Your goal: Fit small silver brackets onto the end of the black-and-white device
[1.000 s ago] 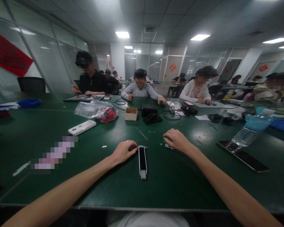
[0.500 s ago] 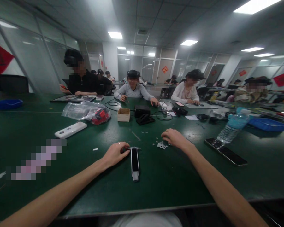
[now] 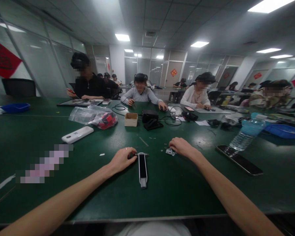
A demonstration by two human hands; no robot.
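My left hand is closed around the dark handle of a screwdriver. The thin shaft appears to run past the top end of a slim white device with a black face, which lies lengthwise on the table in front of me. To the right, my right hand is lowered over small metal parts, its fingers curled down and together. Whatever its fingertips hold, if anything, is hidden. A few tiny rings or nuts lie just left of those parts.
On the green table stand a small open box and a tilted water bottle by a phone. A white case and a plastic bag with red items are at left. Several people sit across.
My right hand has drawn its fingers lower and closer together over the metal parts. My left hand stays at the screwdriver. The whole view has shifted slightly.
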